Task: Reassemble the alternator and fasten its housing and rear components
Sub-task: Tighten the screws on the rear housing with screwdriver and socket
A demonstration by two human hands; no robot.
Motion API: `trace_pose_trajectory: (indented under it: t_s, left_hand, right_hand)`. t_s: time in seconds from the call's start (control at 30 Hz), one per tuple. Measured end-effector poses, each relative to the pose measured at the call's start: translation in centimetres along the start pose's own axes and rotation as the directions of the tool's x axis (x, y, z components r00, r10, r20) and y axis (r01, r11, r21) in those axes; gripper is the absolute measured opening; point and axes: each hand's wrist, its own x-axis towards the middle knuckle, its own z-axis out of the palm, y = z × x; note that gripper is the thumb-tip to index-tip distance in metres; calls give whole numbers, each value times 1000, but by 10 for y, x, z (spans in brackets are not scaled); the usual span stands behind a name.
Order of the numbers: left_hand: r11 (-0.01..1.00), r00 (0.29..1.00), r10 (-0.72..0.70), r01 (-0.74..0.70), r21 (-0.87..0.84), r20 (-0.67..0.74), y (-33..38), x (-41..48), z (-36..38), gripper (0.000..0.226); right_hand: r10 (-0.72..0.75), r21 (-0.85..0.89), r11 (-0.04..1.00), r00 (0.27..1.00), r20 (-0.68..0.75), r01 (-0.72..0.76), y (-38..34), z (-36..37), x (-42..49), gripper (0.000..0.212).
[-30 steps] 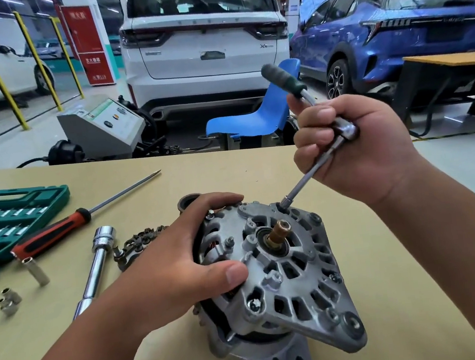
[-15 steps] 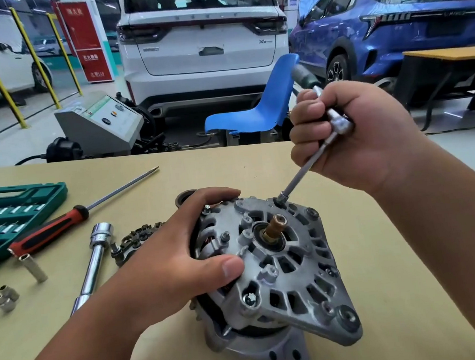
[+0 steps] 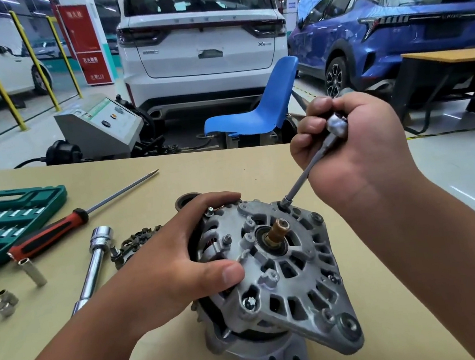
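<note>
Curled the fingers (image 3: 310, 125) of the right hand (image 3: 354, 148) tight round the head of the ratchet (image 3: 336, 125), probably for short close-in turns, with the extension bar (image 3: 309, 171) slanting down from under them to a socket (image 3: 285, 202) seated at the far rim of the alternator (image 3: 294, 277). Clamped the left hand (image 3: 164, 274) over the casing's top edge, thumb (image 3: 226, 273) pressed across the rear face, seemingly to steady it, tilted on the desk (image 3: 229, 169), against the torque. Could not see the fastener under the socket, the ratchet handle behind the right fingers, or most of the dark toothed part (image 3: 136, 241) just beyond the left knuckles.
</note>
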Motion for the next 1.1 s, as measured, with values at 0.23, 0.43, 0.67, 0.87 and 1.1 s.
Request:
trace_pose_trajectory:
  t_s: [0.23, 0.43, 0.67, 0.87, 1.1]
  left_hand:
    - [1000, 1000, -4, 4, 28, 12, 1, 0, 1, 93]
    - [999, 1000, 23, -22, 35, -2, 0, 0, 3, 82]
    - [998, 1000, 22, -22, 64, 3, 1, -1, 2, 83]
    - [999, 1000, -13, 12, 34, 17, 3, -1, 0, 101]
    - [999, 1000, -9, 10, -46, 23, 5, -1, 1, 106]
  right_hand:
    - [222, -293, 949, 908, 355, -117, -18, -8, 1, 11]
    - [476, -513, 852, 565, 674, -106, -33, -23, 6, 13]
    - [391, -442, 886, 733, 556, -138, -28, -18, 7, 10]
    - [181, -193, 972, 949, 259, -132, -16, -8, 1, 16]
    - [54, -90, 995, 997, 55, -49, -8, 0, -5, 27]
